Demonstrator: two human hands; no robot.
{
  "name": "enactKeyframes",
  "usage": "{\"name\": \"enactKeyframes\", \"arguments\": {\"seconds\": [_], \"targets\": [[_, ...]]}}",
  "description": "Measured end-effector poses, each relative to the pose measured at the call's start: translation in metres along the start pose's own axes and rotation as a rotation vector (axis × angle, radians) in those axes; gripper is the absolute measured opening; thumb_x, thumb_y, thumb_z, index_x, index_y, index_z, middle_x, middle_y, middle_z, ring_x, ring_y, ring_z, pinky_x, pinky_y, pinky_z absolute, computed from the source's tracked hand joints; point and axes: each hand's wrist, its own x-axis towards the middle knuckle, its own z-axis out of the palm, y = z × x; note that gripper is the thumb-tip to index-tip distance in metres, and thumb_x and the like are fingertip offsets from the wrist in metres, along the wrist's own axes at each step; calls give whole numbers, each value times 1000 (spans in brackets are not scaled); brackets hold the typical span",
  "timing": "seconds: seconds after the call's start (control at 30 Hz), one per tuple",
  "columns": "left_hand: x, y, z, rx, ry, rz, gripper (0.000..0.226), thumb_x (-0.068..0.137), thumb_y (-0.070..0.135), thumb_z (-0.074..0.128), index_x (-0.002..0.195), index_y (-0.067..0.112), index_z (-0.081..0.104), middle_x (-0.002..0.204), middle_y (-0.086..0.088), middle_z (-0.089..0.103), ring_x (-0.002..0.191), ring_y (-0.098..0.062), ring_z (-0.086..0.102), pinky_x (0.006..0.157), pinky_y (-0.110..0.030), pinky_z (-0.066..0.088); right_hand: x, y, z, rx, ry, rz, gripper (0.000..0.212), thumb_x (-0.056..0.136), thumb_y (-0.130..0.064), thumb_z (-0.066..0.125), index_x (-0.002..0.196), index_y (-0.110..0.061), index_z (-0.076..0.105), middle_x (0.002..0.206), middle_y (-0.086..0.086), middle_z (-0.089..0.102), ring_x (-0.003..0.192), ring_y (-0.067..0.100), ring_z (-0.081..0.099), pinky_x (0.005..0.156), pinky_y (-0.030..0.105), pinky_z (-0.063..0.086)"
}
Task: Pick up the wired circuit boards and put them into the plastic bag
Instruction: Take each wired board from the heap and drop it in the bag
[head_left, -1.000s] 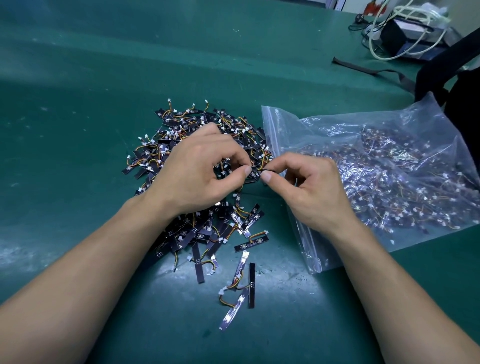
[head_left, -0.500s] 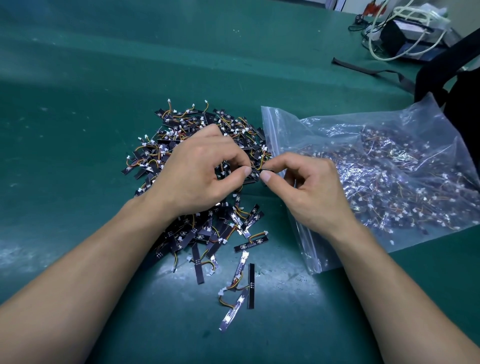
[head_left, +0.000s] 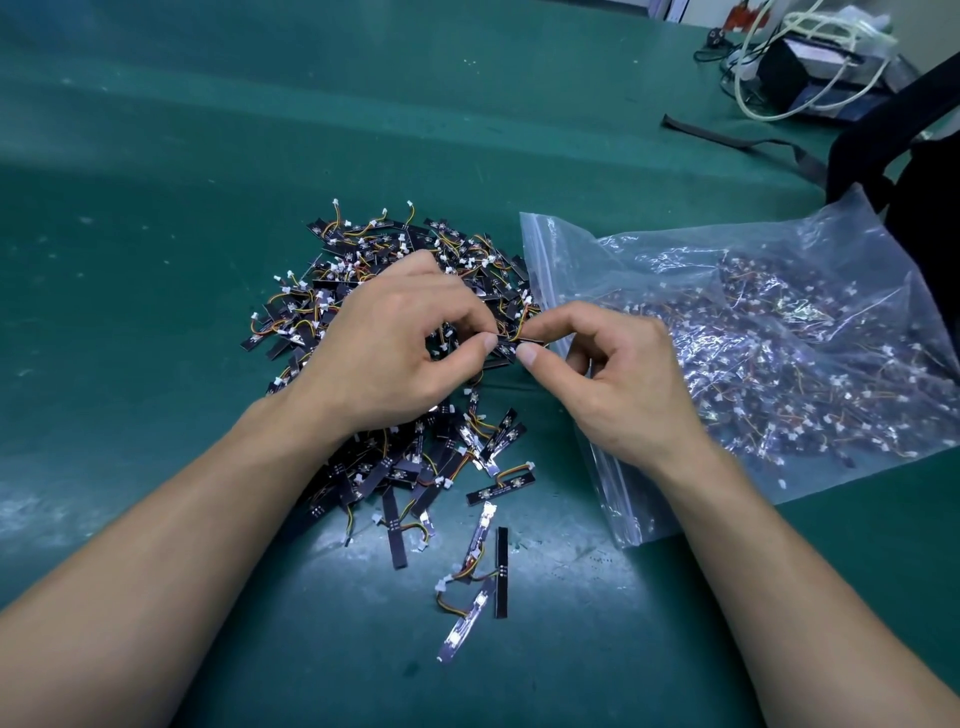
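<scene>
Over the pile (head_left: 374, 244), left hand (head_left: 395, 343) and right hand (head_left: 623, 384) pinch one circuit board (head_left: 511, 343), fingers curled

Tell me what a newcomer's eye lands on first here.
First, the dark pile of wired circuit boards at the centre of the green table, with strays spilling toward the near edge. Over it, the left hand and right hand pinch one board between them. To the right lies the clear plastic bag, already holding many boards, its zip mouth facing the pile.
</scene>
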Motion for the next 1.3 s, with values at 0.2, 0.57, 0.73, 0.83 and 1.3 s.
{"name": "enactKeyframes", "arguments": {"seconds": [0.2,0.57,0.73,0.83,1.3], "targets": [[0,1,0,-22,-32,-3,10,88,23,70,86,14,75,79,7,69,78,-16,48,71,-39,47,1,-2,0,-29,5,-28,9,88,-18,73,79,-22,72,66,-16,63,51,12,52,55,13,36],[0,3,0,-6,8,-10,10,89,20,70,82,13,73,75,9,65,77,-18,48,69,-37,46,0,-1,0,-10,4,6,6,85,-30,74,91,-27,74,65,-27,60,50,12,53,54,11,35],[-1,2,0,-19,-3,-14,10,90,22,70,85,14,74,77,8,67,79,-18,49,71,-39,47,0,-2,-1,-3,-8,-20,7,89,-22,73,84,-27,71,70,-17,65,53,15,53,55,16,39],[-1,1,1,-25,-26,-12,13,89,27,70,90,15,75,81,8,68,80,-17,48,72,-39,46,1,-2,-1,-17,-2,-39,6,88,-19,72,83,-21,72,70,-15,65,53,14,53,55,16,39],[0,1,0,-18,4,-18,10,91,23,69,86,16,73,79,7,67,81,-20,50,72,-42,47,0,-1,1,-9,1,-21,3,89,-23,73,86,-22,74,65,-8,64,50,14,51,54,19,38]]}}
